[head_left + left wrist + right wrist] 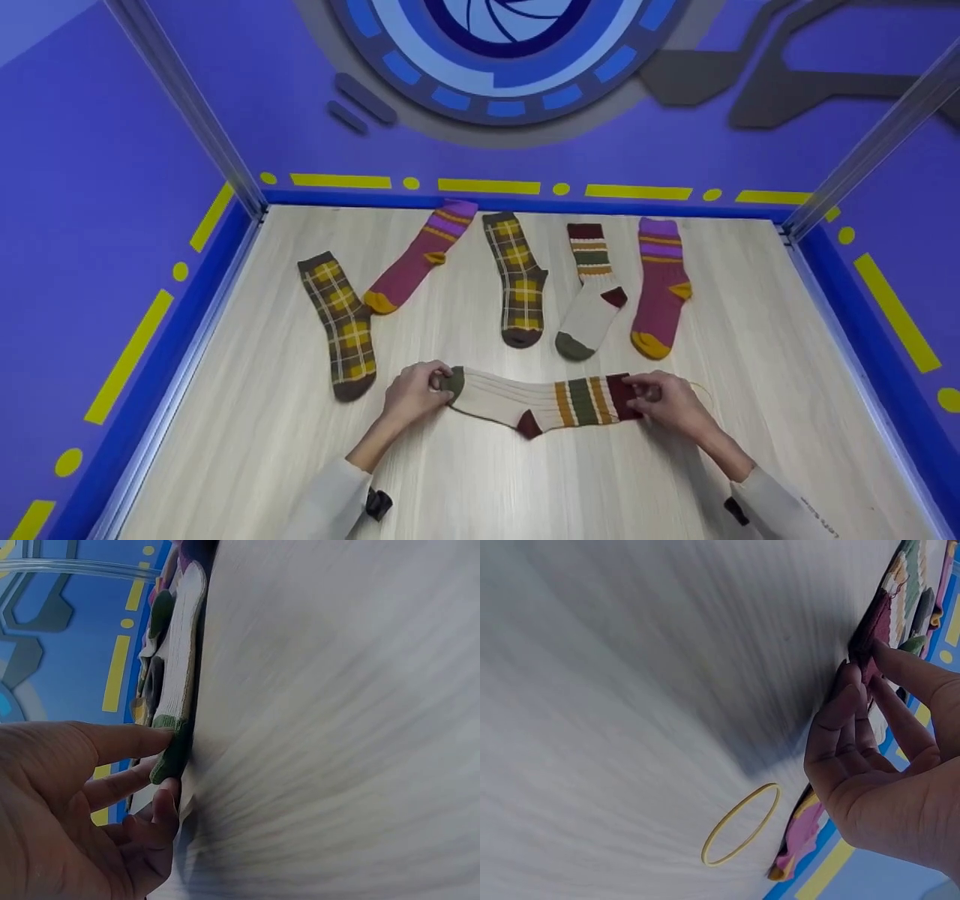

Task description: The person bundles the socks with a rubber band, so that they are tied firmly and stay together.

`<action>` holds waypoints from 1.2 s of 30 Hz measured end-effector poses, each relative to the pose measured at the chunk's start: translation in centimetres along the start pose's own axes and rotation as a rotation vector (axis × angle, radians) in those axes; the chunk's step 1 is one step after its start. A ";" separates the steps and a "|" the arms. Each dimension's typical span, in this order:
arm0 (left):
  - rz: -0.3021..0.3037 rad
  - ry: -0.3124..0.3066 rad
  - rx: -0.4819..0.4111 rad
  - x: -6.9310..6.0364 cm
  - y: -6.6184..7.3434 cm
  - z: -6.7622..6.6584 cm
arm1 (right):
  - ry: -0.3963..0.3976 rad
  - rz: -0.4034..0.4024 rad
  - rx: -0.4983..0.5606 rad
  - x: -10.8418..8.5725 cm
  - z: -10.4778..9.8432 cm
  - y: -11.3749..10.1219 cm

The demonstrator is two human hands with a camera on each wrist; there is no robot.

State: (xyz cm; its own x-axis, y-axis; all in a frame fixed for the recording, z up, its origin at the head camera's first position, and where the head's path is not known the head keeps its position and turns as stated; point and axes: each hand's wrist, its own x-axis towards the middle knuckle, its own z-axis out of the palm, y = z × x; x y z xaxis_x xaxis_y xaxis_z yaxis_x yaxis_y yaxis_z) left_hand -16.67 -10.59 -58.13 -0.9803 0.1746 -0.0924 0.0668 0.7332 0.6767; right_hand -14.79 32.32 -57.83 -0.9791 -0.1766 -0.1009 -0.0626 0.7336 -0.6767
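A cream ribbed sock [499,397] with a green toe, maroon heel and striped leg lies sideways near the front of the table. My left hand [412,391] pinches its green toe [174,754] between thumb and fingers. At the other end, my right hand [673,405] pinches the maroon cuff [877,634]. The sock stretches fairly straight between both hands, its heel pointing towards me. Just behind it lies a matching cream sock [592,307], toe towards me. On the table by the right hand is a thin yellow rubber band [714,838].
One plaid sock [337,322] lies at the left, its side close to a pink-purple sock [416,262]. Another plaid sock [517,281] is in the middle, and a second pink-purple sock [660,292] at the right. Blue panels [525,161] wall the table [480,495] at the back and sides.
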 end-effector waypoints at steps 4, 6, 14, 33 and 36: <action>0.000 -0.003 -0.004 0.1 0.1 0.0 | -0.009 -0.024 -0.005 0.0 -0.1 0.0; 0.002 -0.005 -0.001 0.1 0.1 0.0 | -0.016 -0.050 -0.011 0.0 -0.3 0.0; 0.004 0.020 0.054 0.4 0.8 -0.5 | -0.099 -0.124 0.029 1.6 -2.3 -0.5; 0.203 -0.139 -0.257 5.6 7.8 5.5 | 0.130 -0.071 0.047 12.5 -5.9 -0.5; 0.136 -0.202 -0.333 6.5 9.2 6.6 | 0.213 -0.067 0.009 13.9 -5.1 -0.2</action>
State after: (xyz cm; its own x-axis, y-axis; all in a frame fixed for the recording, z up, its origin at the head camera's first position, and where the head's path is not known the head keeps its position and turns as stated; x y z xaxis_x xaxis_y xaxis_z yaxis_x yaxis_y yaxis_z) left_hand -21.15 1.63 -57.35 -0.9082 0.4051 -0.1047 0.0973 0.4479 0.8888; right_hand -29.41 33.07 -55.36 -0.9916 -0.0815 0.1001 -0.1280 0.7191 -0.6830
